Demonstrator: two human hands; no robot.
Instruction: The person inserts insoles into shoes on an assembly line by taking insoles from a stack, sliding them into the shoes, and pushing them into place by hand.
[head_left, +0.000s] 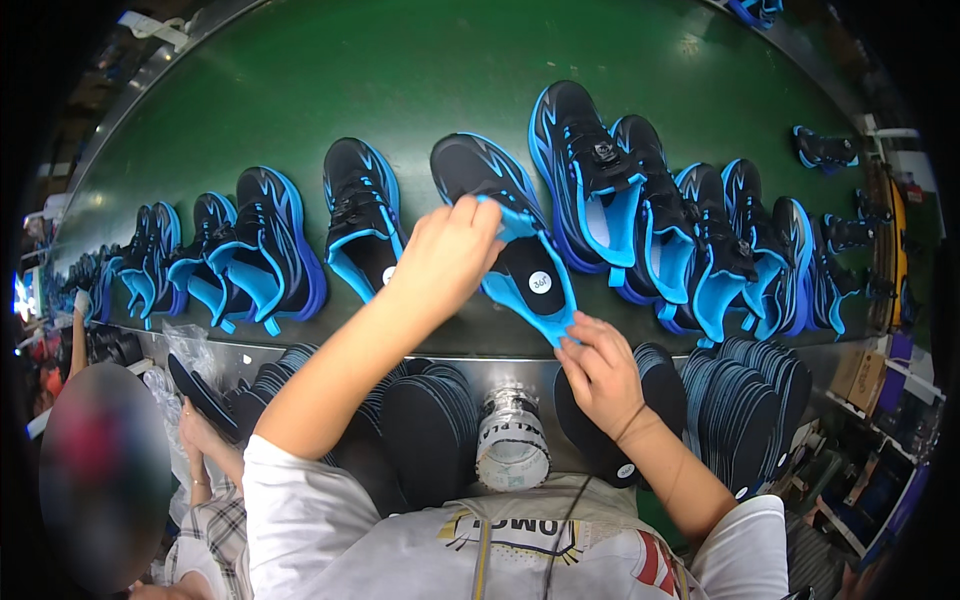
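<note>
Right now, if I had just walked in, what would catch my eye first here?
Probably the long row of black and bright blue shoes lying across the green belt. At the centre, the left hand and right hand hold one shoe at its opening and heel. Below, along the near edge, stand stacks of dark insoles beside a roll of tape.

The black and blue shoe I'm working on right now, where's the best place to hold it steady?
Grip the shoe at its two ends: the heel tab from the near side, where the right hand pinches it, and the tongue by the collar from the left, where the left hand holds it. The opening faces you.
</note>
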